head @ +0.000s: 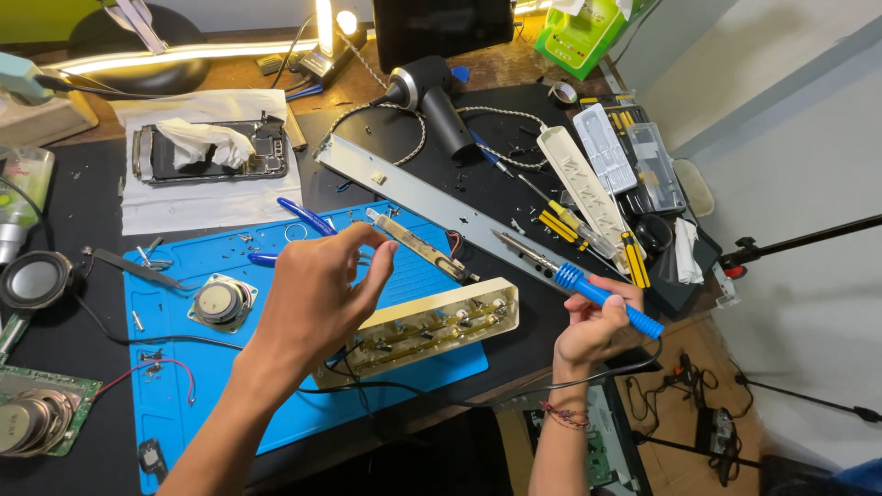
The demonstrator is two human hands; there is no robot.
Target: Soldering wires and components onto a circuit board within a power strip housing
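Note:
My right hand (597, 321) grips the blue handle of a soldering iron (574, 280); its metal tip points up-left over the black mat. My left hand (317, 298) is raised above the blue work mat (165, 367), fingers pinched on a narrow circuit strip (418, 246) with red and black wires at its far end. Below both hands lies an opened cream power strip housing (432, 321), its brass contacts showing. A round speaker driver (220, 301) sits on the mat to the left of my left hand.
A long grey metal bar (432, 197), a cream power strip cover (583, 188), screwdrivers (634, 257), a black hair dryer (432, 92) and tool cases (634, 156) crowd the back right. An opened phone (211, 152) lies on white paper. Speakers and a circuit board (37, 409) sit at left.

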